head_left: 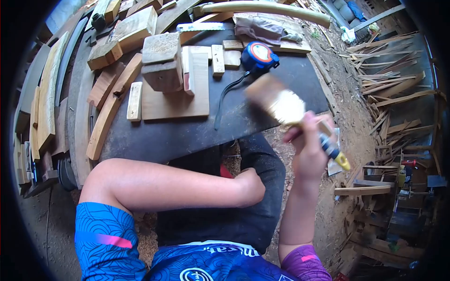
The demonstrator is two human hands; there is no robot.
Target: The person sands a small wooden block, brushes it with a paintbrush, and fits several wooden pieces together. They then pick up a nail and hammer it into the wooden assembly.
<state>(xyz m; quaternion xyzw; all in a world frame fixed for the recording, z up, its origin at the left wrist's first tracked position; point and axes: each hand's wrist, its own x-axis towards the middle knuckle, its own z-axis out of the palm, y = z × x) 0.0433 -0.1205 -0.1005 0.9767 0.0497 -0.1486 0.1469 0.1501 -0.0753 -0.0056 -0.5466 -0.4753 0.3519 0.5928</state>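
Observation:
My right hand (311, 145) is raised beyond the table's right front corner, its fingers closed around a tool with a dark blue and yellow handle (335, 152). The tool's broad end (274, 98), brown with a bright patch, is smeared by motion; its exact kind I cannot tell. It overlaps the table near a blue-and-orange tape measure (259, 56) with a dark strap. My left forearm crosses my lap, and my left hand (251, 187) bends down at the thigh, its fingers hidden. Something red (227, 171) shows beside it.
On the dark table (173, 136), a wooden block (161, 61) stands on a square board (176, 105) among small wood pieces. Curved timbers (115, 107) line the left side. A saw blade (204, 26) and a cloth (260, 30) lie behind; scrap wood (393, 89) is piled right.

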